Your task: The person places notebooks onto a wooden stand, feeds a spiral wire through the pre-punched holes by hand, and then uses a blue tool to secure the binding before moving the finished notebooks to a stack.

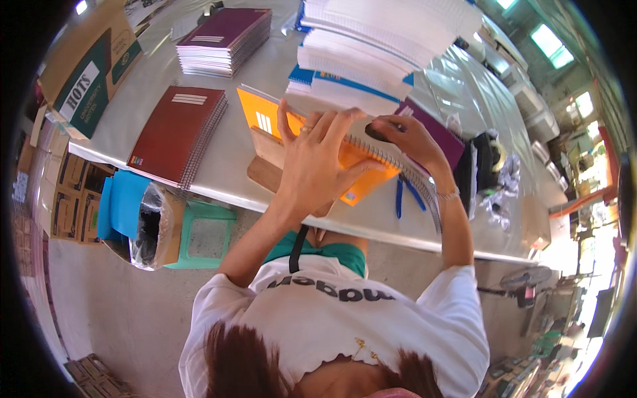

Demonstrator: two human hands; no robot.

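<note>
While the left hand (315,159) lies spread over the orange notebook (361,184), fingers apart (cannot tell if clamped), the right hand (413,138) is closed on a small dark object (378,131), kind unclear, beside the metal coil (415,176). Notebook tilted at a wooden stand (261,174), near the table's (229,159) front edge; coil's tail points toward that edge. Blue-handled pliers (399,198) just beside. Brown notebooks (174,132) stacked leftward along front edge.
</note>
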